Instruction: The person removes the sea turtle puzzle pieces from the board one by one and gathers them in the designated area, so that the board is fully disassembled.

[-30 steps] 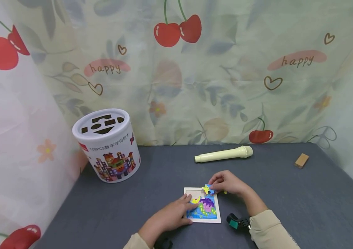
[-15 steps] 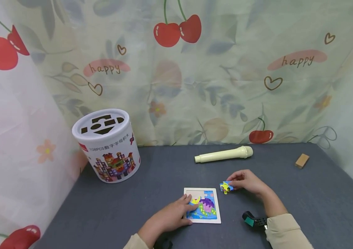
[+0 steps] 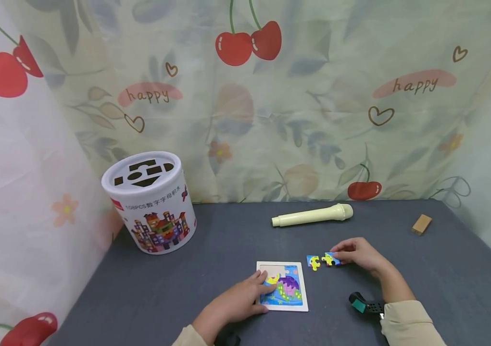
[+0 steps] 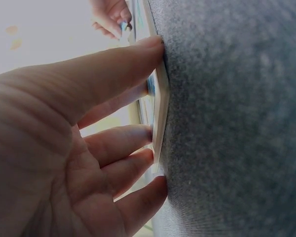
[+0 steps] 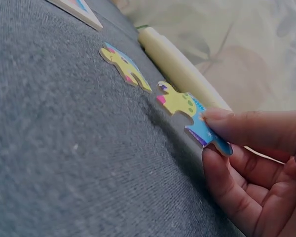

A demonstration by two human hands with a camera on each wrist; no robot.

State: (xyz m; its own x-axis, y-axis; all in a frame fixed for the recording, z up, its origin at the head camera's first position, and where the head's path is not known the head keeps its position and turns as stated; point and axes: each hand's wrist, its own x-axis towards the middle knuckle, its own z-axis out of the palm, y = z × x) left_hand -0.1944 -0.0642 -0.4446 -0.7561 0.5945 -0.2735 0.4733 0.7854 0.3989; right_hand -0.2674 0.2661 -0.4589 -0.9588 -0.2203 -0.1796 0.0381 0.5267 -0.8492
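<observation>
My right hand (image 3: 363,256) pinches a jigsaw piece (image 5: 196,116) by its blue end, between thumb and fingers. It is tilted just above the table, its yellow part facing left. Beside it, a short gap away, a second yellow-and-blue jigsaw piece (image 3: 313,262) lies on the table. My left hand (image 3: 241,298) rests on the left side of a square jigsaw board (image 3: 294,308) with a pale rim. In the left wrist view its thumb (image 4: 143,49) touches the board's edge and the fingers spread along it. Colourful pieces fill the board except for a bare area at its upper left, partly covered by the fingers.
A cream toy microphone (image 3: 312,215) lies behind the pieces. At the back left stands a white block bucket (image 3: 152,206) with shaped holes in its lid. A small wooden block (image 3: 421,224) lies at the far right. Printed curtains border the dark table (image 3: 228,230).
My right hand has moved right, away from the board's upper corner, carrying the jigsaw piece past the lying one, which now shows fully. My left hand has stayed on the board.
</observation>
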